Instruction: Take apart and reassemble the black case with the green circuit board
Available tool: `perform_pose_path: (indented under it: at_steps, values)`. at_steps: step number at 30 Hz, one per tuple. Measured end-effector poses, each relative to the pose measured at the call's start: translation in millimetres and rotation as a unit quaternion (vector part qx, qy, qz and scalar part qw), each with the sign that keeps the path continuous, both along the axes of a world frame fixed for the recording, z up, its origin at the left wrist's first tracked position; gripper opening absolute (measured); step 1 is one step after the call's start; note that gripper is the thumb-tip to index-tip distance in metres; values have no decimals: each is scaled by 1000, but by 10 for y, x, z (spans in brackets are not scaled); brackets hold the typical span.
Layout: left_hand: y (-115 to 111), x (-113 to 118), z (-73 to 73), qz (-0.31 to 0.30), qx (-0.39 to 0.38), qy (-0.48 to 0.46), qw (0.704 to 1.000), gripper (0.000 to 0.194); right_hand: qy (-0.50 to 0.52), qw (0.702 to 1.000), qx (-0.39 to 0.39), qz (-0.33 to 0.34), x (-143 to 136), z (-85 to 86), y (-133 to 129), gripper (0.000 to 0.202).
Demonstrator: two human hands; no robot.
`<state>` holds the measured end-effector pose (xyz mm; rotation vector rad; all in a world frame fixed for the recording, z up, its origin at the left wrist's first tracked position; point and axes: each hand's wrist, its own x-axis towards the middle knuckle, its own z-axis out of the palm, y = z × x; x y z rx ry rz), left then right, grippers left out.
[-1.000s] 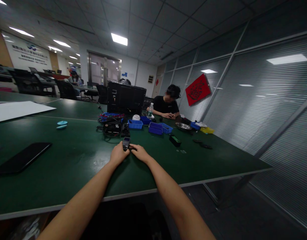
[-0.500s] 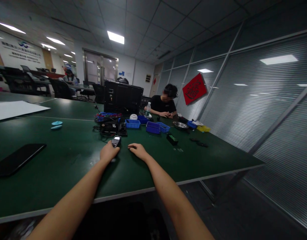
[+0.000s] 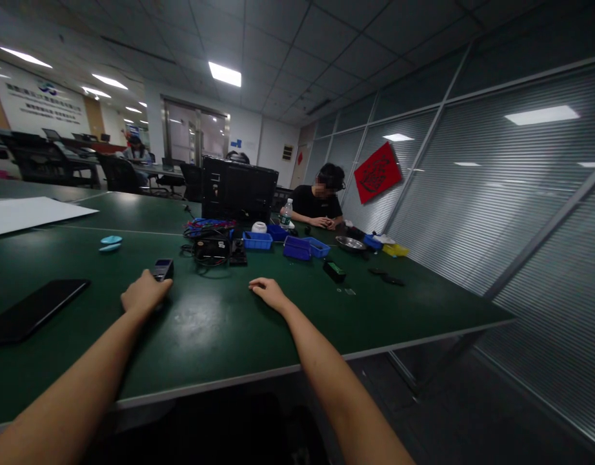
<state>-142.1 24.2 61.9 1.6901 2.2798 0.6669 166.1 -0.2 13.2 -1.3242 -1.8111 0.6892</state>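
Note:
My left hand (image 3: 146, 292) is closed round a small dark handheld device with a screen at its top end (image 3: 162, 268), low over the left part of the green table (image 3: 201, 361). Its lower part is hidden by my fingers. My right hand (image 3: 270, 293) rests on the tabletop near the middle, fingers loosely bent and apart, holding nothing. To the left of my left hand lies a large black flat slab (image 3: 33, 310). A light-blue two-part object (image 3: 111, 241) sits beyond it.
Behind my hands stand a black monitor (image 3: 239, 190), bundled cables (image 3: 208, 226), a black box (image 3: 211, 248) and blue bins (image 3: 257, 241). A bottle (image 3: 287, 212), a metal bowl (image 3: 350, 243) and a green-topped black box (image 3: 334, 270) lie farther right. Across the table sits a person (image 3: 317, 203).
My left hand has moved left across the table with the handheld device, away from my right hand. My right hand stays in place.

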Motion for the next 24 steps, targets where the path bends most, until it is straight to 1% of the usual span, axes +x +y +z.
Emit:
perform_pose_path:
  at_steps: [3,5,8,11,13,15,19,21,24]
  values:
    - [-37,-232,42,68,-57,47,995,57,-2,1000,4,0,-2,-2,3,23]
    - [-49,-355,34,103,-44,54,992,55,2,1000,6,4,-1,-15,14,24]
    - [-53,-475,-8,139,2,34,990,53,12,1000,7,10,3,-37,30,24]
    - [-45,-524,-46,159,30,8,987,57,14,1000,10,11,7,-50,39,23]
    - [-33,-532,-65,167,35,5,985,58,14,1000,14,10,6,-54,41,22]
    - [-19,-522,-79,150,31,19,988,55,14,1000,17,8,2,-57,40,22]
    - [-15,-407,-77,67,7,65,996,48,4,1000,18,-4,-7,-55,37,22]
    - [-37,-280,-60,24,0,79,997,48,-6,1000,16,-8,-9,-51,36,22]
    - [-81,-22,-47,-47,7,91,995,47,-9,1000,20,-5,-6,-42,37,22]
